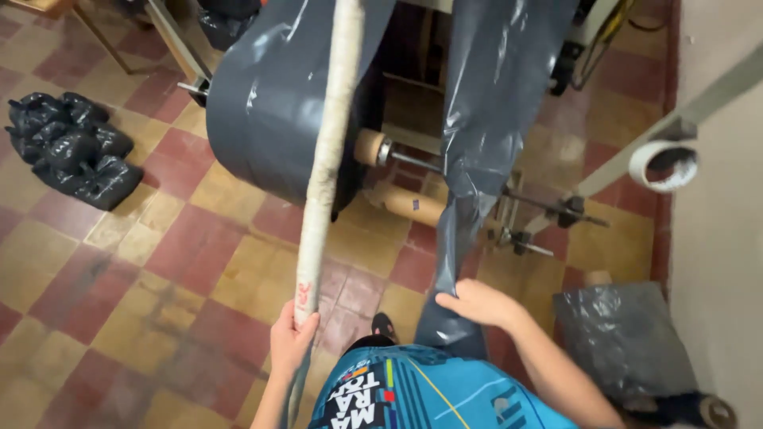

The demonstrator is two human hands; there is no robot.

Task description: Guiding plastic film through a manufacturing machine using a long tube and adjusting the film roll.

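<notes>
Head view shows us first the floor (pixel 119 262), covered with worn red and yellow tiles in a checker pattern. On it, in the upper middle, we see a big roll of grey plastic film (pixel 278 103) mounted on a machine with a metal shaft (pixel 413 159) and a cardboard core end. From the top right a long strip of the same grey film (pixel 485 111) hangs down; it gets narrow and bunched toward the bottom. At the lower right a folded sheet of grey plastic (pixel 620 334) lies on the floor near the wall. At the upper left there is a heap of filled black bags (pixel 71 147), well apart from the person.

A long pale cardboard tube (pixel 326 151) goes from the top of the picture down to the left hand, crossing in front of the big roll. The left hand (pixel 292 338) has its grip closed around the lower end of this tube, fingers wrapped on it. The right hand (pixel 477 303) has its grip closed on the bunched lower part of the hanging strip, just above the person's blue shirt (pixel 421 397). At the right side a roll of white tape (pixel 662 165) sits on a slanted metal bar. Between the hands we see the tip of a dark shoe (pixel 384 324).
</notes>
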